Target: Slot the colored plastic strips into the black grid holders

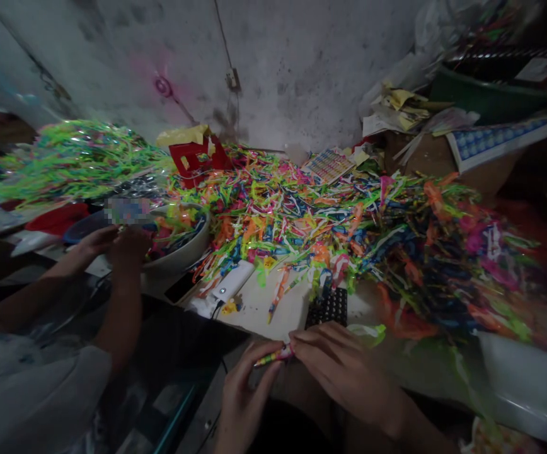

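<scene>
Low in the middle of the view, my left hand [249,386] pinches a small multicoloured pen [273,357] between thumb and fingers, its pointed end to the left. The pen's other end is in the closed fingers of my right hand [337,359], which hide that part. A yellow-green strap [372,334] shows just beyond my right hand; whether it joins the pen I cannot tell. Behind the hands, a black studded mat [326,309] lies on the table. Another orange pen [279,295] lies at the edge of the heap.
A large heap of bright pens and straps [278,214] covers the table. A white power bank [233,280] lies in front. On the left a co-worker's hands [129,243] are over a white bowl [196,243]. A pink fan [162,86] and a red box [191,161] stand behind; a white bin [529,384] is at right.
</scene>
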`<control>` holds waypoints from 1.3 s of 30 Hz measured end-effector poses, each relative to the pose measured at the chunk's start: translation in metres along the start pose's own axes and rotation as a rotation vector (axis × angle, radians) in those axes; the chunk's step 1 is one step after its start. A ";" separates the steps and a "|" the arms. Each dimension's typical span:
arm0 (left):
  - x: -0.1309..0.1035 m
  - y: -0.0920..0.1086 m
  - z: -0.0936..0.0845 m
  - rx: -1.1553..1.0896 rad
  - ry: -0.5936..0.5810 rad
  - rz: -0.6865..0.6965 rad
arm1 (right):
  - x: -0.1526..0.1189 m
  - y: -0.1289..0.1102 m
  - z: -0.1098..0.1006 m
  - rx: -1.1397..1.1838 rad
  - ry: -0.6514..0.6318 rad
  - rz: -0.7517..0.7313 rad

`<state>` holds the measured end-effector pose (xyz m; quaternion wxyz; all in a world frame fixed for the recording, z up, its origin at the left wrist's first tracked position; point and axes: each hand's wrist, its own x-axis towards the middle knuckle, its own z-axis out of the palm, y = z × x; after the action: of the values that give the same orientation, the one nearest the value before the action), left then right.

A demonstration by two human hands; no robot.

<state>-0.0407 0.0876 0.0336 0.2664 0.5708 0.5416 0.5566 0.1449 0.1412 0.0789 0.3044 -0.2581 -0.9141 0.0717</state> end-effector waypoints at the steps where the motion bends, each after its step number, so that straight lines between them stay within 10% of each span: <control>1: -0.001 0.000 0.002 0.003 0.013 -0.017 | 0.000 0.000 0.000 0.007 0.007 -0.002; 11: -0.009 0.006 0.015 -0.099 0.014 -0.258 | -0.005 -0.002 0.000 0.167 -0.041 0.185; 39: 0.003 0.012 0.034 0.168 -0.190 0.119 | -0.023 0.014 0.002 -0.392 -0.059 -0.047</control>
<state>-0.0058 0.0975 0.0379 0.2342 0.6724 0.5237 0.4676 0.1658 0.1409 0.0617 0.2228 -0.2889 -0.9249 -0.1071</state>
